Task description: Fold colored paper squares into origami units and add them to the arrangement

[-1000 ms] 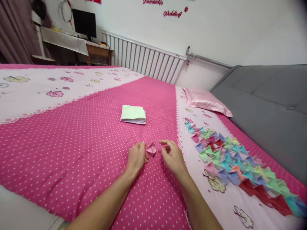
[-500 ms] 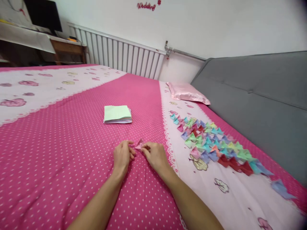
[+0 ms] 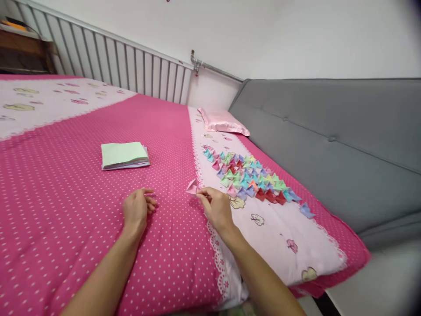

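We hold a small pink paper boat (image 3: 191,187) in our right hand (image 3: 217,208), pinched by its near right corner between the thumb and the index finger, the tips closed together on the paper and the other fingers folded in toward the palm. The boat points out to the left of those fingertips, over the dotted magenta part of the bedspread (image 3: 171,245), near the lace trim (image 3: 219,259) that borders the pale printed strip; we cannot tell whether its underside touches the cloth. Our left hand (image 3: 136,210) is well apart from it on the left, loosely curled, with the thumb side up and the fingers slightly parted, and it has hold of nothing. Beyond the left hand lies a stack of square paper (image 3: 123,153), pale green on top, with sheets of other colours showing at its edges. To the right, on the pale strip, a crowd of folded boats (image 3: 245,180) sits in close rows of blue, green, pink, red and purple, and one bluish-purple boat (image 3: 306,210) stands just beside the near right end. Behind them we see a pink pillow (image 3: 223,121) next to the grey headboard (image 3: 329,123), and a white radiator (image 3: 131,66) along the wall.
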